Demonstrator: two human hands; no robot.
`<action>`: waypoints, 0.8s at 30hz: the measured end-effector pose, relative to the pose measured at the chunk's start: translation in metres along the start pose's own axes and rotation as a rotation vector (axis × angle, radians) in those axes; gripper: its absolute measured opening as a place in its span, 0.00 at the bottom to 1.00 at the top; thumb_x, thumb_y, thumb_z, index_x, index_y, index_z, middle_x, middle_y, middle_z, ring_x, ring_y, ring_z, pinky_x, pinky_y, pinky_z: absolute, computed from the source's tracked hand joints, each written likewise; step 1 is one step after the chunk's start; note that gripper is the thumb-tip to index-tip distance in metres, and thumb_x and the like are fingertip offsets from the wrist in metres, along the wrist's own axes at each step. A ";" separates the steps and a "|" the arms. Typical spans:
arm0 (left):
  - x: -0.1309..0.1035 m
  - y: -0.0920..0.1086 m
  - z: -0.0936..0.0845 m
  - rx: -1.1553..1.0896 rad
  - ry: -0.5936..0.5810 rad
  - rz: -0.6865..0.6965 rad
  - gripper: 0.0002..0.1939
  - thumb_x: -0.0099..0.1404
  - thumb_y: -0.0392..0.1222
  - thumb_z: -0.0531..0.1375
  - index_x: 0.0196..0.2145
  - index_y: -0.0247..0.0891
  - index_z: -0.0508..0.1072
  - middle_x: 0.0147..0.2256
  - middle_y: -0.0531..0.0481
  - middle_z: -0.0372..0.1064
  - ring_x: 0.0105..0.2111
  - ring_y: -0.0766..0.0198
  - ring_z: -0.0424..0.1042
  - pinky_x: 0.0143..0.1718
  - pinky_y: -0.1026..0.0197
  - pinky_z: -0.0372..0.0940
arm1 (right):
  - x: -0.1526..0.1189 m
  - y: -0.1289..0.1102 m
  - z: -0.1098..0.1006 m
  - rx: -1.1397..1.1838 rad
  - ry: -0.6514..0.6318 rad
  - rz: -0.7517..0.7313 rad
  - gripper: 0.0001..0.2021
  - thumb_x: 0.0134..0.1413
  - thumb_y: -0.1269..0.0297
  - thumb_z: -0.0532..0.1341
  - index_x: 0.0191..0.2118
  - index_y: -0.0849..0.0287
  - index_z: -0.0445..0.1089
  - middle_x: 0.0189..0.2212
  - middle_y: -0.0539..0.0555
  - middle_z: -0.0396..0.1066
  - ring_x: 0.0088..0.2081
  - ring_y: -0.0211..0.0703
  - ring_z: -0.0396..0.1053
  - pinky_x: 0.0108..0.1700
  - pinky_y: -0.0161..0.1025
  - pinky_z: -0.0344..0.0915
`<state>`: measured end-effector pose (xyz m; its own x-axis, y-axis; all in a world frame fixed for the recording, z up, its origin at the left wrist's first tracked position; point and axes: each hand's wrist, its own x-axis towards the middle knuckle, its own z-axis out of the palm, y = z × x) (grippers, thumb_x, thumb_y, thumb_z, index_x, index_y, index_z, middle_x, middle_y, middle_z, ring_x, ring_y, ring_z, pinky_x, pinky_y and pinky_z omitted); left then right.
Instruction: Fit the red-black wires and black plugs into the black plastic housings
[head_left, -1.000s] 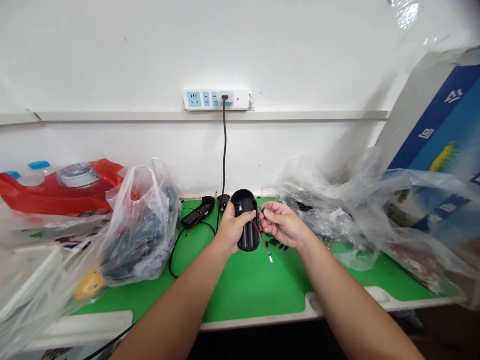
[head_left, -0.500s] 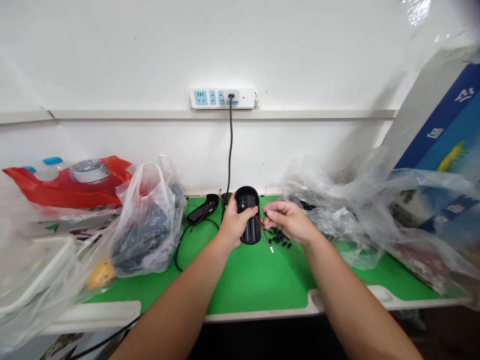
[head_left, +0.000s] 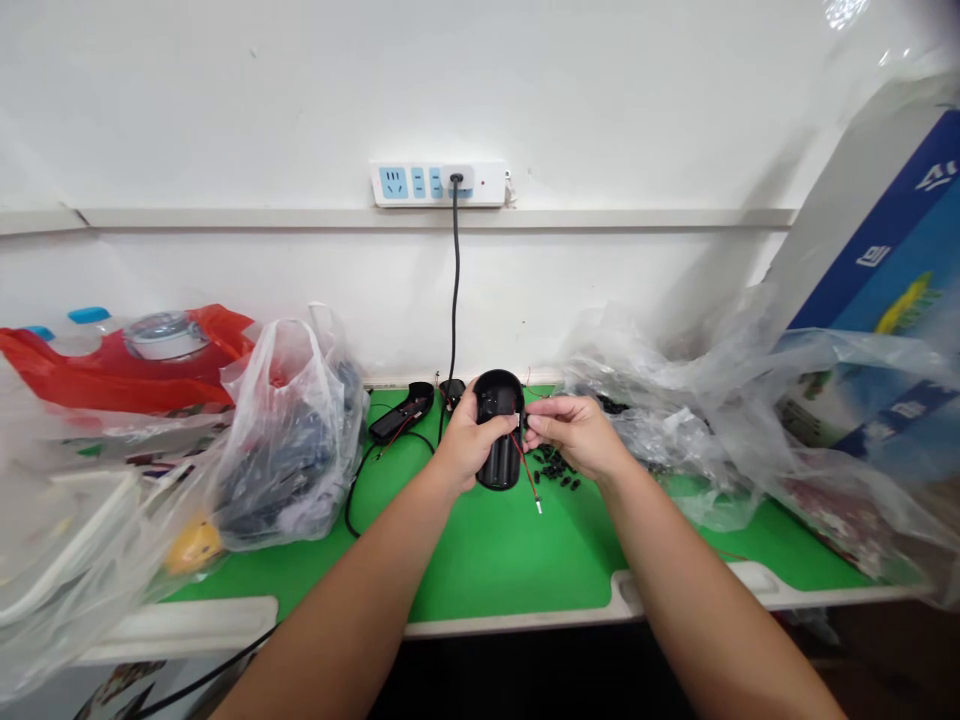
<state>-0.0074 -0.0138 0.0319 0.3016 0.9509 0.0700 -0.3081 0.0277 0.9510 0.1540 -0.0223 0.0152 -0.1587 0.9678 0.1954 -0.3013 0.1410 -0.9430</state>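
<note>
My left hand (head_left: 471,442) grips a black plastic housing (head_left: 501,470) by its left side, thumb across the front. The housing is long and hollow with a rounded top, held above the green mat (head_left: 510,570). From it hangs a red and black wire (head_left: 527,466) ending in a small white connector (head_left: 538,506). My right hand (head_left: 574,432) is at the housing's right edge, thumb and forefinger pinched on a small dark piece (head_left: 527,420) whose kind I cannot make out. Below that hand lies a scatter of small black parts (head_left: 556,466).
Another black housing (head_left: 403,412) with wires lies to the left, near a black cable (head_left: 455,290) plugged into the wall power strip (head_left: 439,184). Plastic bags (head_left: 292,450) crowd the left side. Clear plastic wrap (head_left: 675,440) and a blue-and-white box (head_left: 885,280) stand on the right.
My right hand's fingertips have come closer to the housing's right edge. The view has shifted slightly. My left hand keeps its hold on the housing.
</note>
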 end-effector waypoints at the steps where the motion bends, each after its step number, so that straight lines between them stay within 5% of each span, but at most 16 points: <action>1: 0.000 0.000 0.000 -0.003 -0.002 -0.005 0.31 0.49 0.38 0.65 0.50 0.44 0.59 0.34 0.53 0.65 0.24 0.67 0.70 0.27 0.57 0.71 | 0.000 -0.001 0.001 0.017 0.006 0.008 0.12 0.37 0.64 0.70 0.31 0.62 0.74 0.20 0.51 0.72 0.23 0.38 0.70 0.29 0.37 0.70; 21: 0.001 -0.003 -0.001 0.143 -0.004 0.075 0.32 0.49 0.39 0.64 0.51 0.46 0.59 0.34 0.53 0.65 0.27 0.67 0.68 0.29 0.61 0.69 | 0.000 0.000 0.006 0.082 0.080 0.088 0.15 0.29 0.64 0.73 0.27 0.63 0.72 0.19 0.50 0.70 0.22 0.36 0.69 0.28 0.37 0.70; 24: 0.004 -0.007 -0.004 0.203 0.039 0.114 0.30 0.49 0.39 0.64 0.50 0.44 0.60 0.33 0.54 0.64 0.28 0.68 0.68 0.30 0.64 0.68 | 0.000 0.003 0.008 0.011 0.052 0.074 0.15 0.35 0.61 0.71 0.31 0.63 0.73 0.21 0.50 0.70 0.23 0.35 0.67 0.29 0.37 0.67</action>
<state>-0.0081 -0.0092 0.0244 0.2392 0.9555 0.1725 -0.1488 -0.1395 0.9790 0.1452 -0.0241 0.0146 -0.1319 0.9850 0.1112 -0.3008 0.0671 -0.9513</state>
